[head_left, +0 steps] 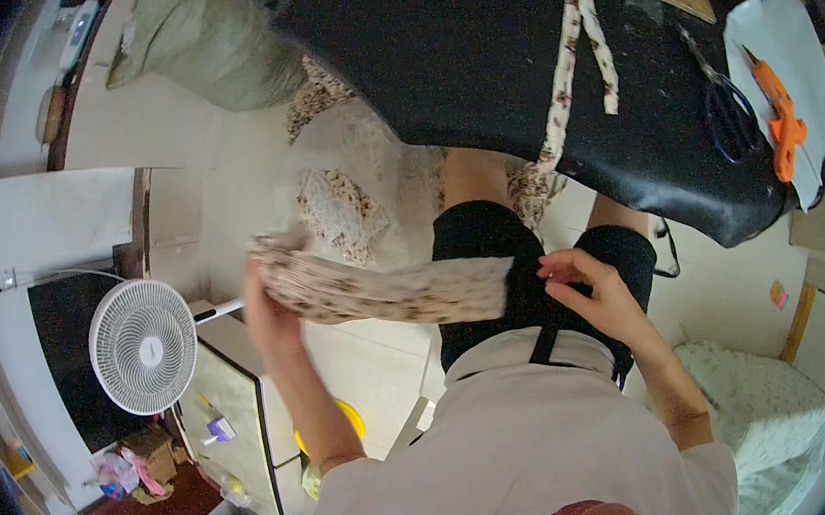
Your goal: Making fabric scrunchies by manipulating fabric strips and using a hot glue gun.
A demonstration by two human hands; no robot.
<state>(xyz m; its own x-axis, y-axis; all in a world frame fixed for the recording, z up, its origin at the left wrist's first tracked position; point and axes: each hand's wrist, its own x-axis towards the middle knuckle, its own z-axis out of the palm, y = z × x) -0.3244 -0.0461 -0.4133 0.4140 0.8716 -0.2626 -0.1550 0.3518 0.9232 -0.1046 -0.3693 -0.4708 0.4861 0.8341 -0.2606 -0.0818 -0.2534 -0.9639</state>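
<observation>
My left hand [273, 317] grips one end of a folded piece of floral fabric [386, 290], cream with small brown flowers, held out flat over my lap. My right hand [592, 289] hovers just past the fabric's other end, fingers curled and apart, holding nothing, above my black shorts [491, 239]. I sit at a black work table [472, 60] that lies ahead of my knees. On that table lies a long narrow strip of the same floral cloth [572, 50].
Black scissors [723, 99] and an orange cutter [779, 113] on a white sheet lie at the table's right end. A white fan [143, 346] stands at left. Heaps of floral cloth [346, 194] and a grey sack [208, 38] lie on the floor; a cushion [770, 401] sits at right.
</observation>
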